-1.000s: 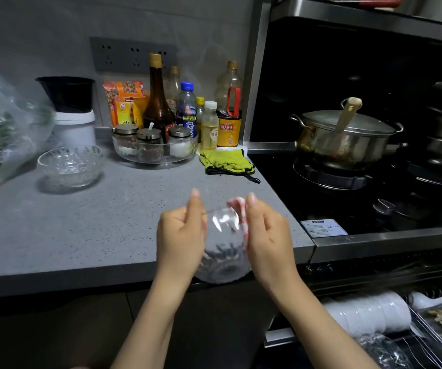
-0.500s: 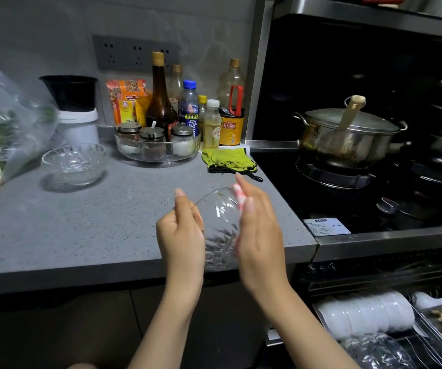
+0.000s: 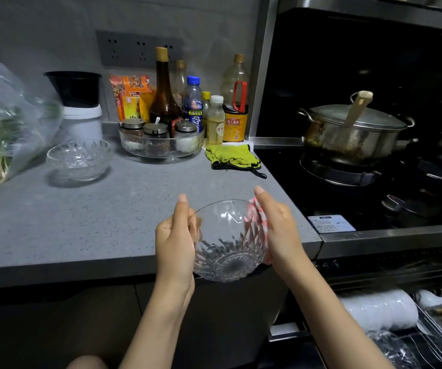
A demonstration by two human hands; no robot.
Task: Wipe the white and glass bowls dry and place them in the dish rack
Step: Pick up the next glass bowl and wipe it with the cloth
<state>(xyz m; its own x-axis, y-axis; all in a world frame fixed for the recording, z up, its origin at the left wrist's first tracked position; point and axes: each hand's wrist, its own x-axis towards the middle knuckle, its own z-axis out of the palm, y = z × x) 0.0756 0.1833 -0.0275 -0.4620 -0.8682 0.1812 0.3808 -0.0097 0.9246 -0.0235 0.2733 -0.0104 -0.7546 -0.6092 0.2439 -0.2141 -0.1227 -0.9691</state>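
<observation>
The glass bowl (image 3: 228,243) hangs in the air just off the bench (image 3: 81,222) edge, mouth tipped up, held between 2 hands. The left hand (image 3: 174,241) grips its left rim, fingers curled round the wall. The right hand (image 3: 278,230) cups a pink-and-white cloth (image 3: 254,217) against the right wall, thumb up, fingers wrapped behind. A 2nd glass bowl (image 3: 79,159) sits far back left on the bench. White bowls (image 3: 379,308) lie stacked in the dish rack (image 3: 427,342), low right.
</observation>
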